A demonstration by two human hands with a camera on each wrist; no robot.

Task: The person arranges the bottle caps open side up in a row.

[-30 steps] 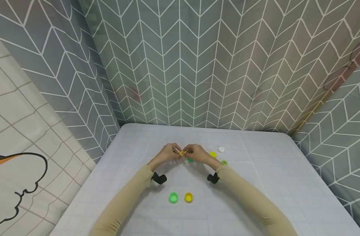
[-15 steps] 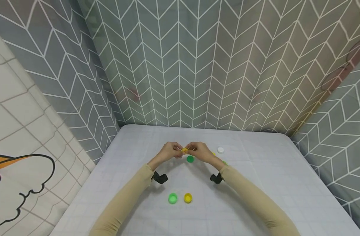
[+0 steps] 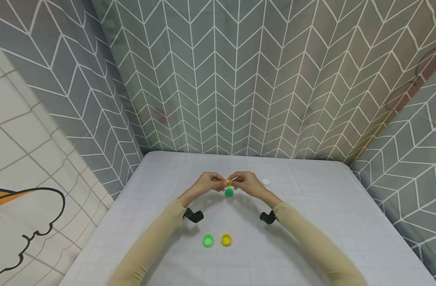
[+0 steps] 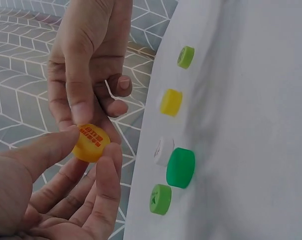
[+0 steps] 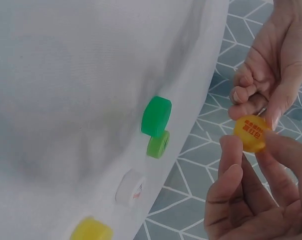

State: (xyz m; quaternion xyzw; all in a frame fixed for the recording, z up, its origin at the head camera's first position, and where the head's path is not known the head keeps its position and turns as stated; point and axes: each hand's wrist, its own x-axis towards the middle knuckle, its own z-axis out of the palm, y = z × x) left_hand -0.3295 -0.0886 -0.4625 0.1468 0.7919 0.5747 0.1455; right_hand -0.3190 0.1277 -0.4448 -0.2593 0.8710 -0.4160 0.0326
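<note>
Both hands meet over the far middle of the table, holding one yellow bottle cap (image 4: 92, 144) with red printing on its top. My left hand (image 3: 211, 182) pinches it between thumb and fingers. Thumb and fingertips of my right hand (image 3: 249, 183) grip the opposite edge of the same cap, seen also in the right wrist view. Just below the hands, a dark green bottle cap (image 3: 229, 192) lies on the table. Close to it are a light green cap (image 4: 160, 200) and a white cap (image 5: 130, 188).
A second yellow cap (image 4: 171, 102) and another light green cap (image 4: 185, 57) lie farther along the white-covered table (image 3: 311, 222). Nearer my body, a light green cap (image 3: 208, 240) and a yellow cap (image 3: 226, 240) sit side by side, hollow side up. Patterned curtains hang behind the table.
Both hands have shifted slightly to the right with the yellow bottle cap. The dark green cap has come out from behind the right hand, which now hides caps on the right.
</note>
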